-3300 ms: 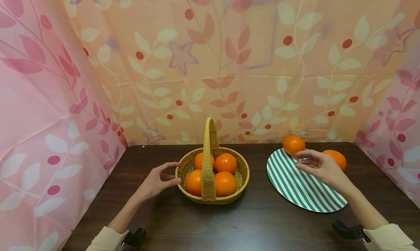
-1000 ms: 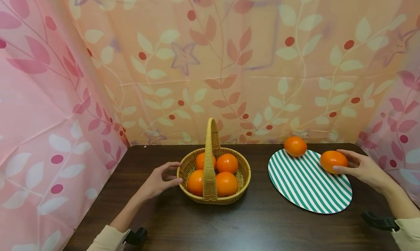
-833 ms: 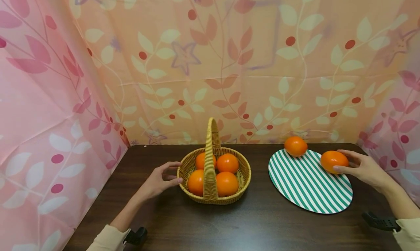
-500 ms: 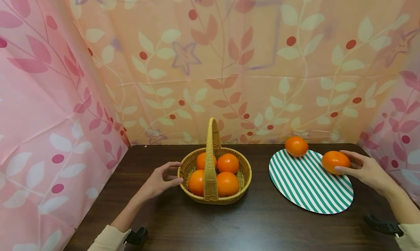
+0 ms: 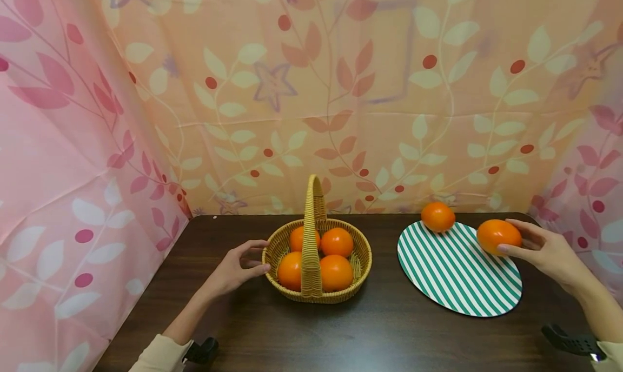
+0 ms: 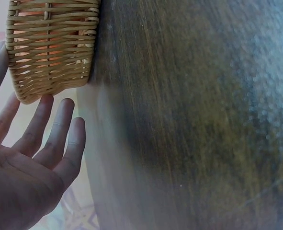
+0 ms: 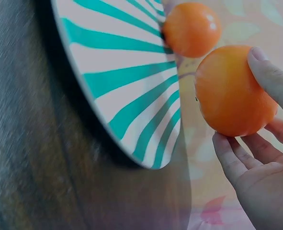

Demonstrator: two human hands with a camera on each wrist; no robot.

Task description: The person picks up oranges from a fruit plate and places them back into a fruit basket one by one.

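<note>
My right hand (image 5: 555, 256) holds a smooth orange (image 5: 498, 237) between thumb and fingers, over the right side of a green-and-white striped oval mat (image 5: 457, 274). In the right wrist view this orange (image 7: 234, 91) shows apart from the mat, with the thumb on one side and fingertips on the other. A second orange (image 5: 438, 217) sits at the mat's back edge. My left hand (image 5: 236, 269) touches the left rim of a wicker basket (image 5: 360, 283), its fingers loosely spread. Several oranges lie inside the basket, partly hidden by its tall handle (image 5: 310, 242).
Everything stands on a dark wooden table (image 5: 370, 339). Patterned cloth (image 5: 292, 118) hangs behind the table and along both sides. The basket's arched handle rises well above its rim.
My right hand has moved right from over the mat to the right-hand orange, gripped it and lifted it slightly in the last half second. The left hand stays at the basket rim.
</note>
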